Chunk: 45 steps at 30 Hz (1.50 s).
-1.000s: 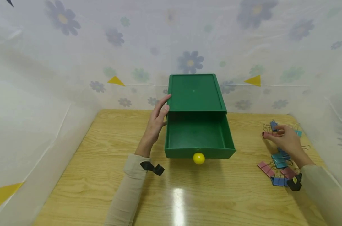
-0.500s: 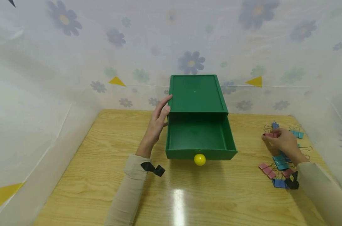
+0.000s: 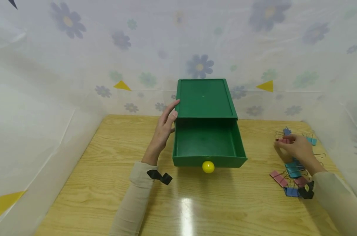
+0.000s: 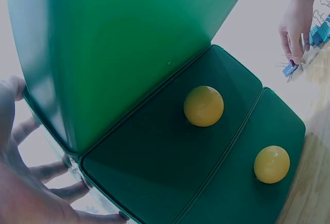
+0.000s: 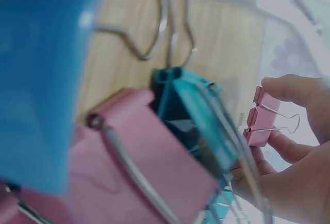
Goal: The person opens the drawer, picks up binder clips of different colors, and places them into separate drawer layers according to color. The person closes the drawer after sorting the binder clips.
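A green drawer cabinet (image 3: pixel 205 98) stands at the middle of the table with its top drawer (image 3: pixel 206 139) pulled out. A yellow knob (image 3: pixel 208 167) is on that drawer's front, and I see nothing lying inside. My left hand (image 3: pixel 162 134) rests along the cabinet's left side, thumb near the top edge. Over at the right, my right hand (image 3: pixel 300 150) pinches a pink binder clip (image 5: pixel 265 118) between thumb and fingers. Behind it lies a blue binder clip (image 3: pixel 287 131). The left wrist view shows two closed lower drawer fronts (image 4: pixel 154 146) with yellow knobs.
Several more binder clips lie near the right hand: a teal clip (image 3: pixel 293 170), a pink clip (image 3: pixel 279 178), a blue clip (image 3: pixel 291 191) and a turquoise clip (image 3: pixel 311 141). Flower-patterned sheeting (image 3: pixel 154 65) borders the wooden table (image 3: pixel 107 183) at the back and sides.
Both hands stay nearly where they were. My right fingers have closed in on the pink clip and turned it slightly. The cabinet and its drawer have not moved.
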Motion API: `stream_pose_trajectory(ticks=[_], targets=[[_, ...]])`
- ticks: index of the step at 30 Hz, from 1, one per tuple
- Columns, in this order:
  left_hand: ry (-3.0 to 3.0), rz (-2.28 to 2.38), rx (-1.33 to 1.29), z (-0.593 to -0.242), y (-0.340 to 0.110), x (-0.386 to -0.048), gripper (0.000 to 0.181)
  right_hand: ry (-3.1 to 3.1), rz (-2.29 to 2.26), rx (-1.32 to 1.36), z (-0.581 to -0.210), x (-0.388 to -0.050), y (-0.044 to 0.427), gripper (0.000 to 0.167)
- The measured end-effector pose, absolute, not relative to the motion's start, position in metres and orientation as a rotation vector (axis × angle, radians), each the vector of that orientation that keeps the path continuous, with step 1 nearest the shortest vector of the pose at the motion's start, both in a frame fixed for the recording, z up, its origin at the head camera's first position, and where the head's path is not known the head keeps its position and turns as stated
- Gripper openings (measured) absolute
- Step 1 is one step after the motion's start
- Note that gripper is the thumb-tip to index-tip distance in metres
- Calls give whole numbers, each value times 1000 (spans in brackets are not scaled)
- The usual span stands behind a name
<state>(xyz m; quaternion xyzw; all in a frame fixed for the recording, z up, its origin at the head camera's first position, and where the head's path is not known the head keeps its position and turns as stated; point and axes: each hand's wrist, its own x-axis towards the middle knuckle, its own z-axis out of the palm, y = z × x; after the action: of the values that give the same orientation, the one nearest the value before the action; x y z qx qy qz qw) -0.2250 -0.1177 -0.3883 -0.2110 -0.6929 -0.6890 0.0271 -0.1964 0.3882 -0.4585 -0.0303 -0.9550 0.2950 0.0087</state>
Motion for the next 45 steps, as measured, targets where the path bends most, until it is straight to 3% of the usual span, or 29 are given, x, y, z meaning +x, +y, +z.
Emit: stream_pose_trajectory(ticks=[7,27,38,45], targets=[[-2137,-2126,-650,-388,-118,-225,49,-2957,973,-101,-442,-192,381,72],[-2136,-2115,-660,-388,-117,-225,49,-2816,1172,-137,-409,-176,370,67],[-2138,-2102,-669,-388,-121,-224,50,-2394,1817,81,-403,-170,358,34],[-2143,-2100,-660,-389,-121,-222,49,-2427,1684,11,-398,-160,343,39]])
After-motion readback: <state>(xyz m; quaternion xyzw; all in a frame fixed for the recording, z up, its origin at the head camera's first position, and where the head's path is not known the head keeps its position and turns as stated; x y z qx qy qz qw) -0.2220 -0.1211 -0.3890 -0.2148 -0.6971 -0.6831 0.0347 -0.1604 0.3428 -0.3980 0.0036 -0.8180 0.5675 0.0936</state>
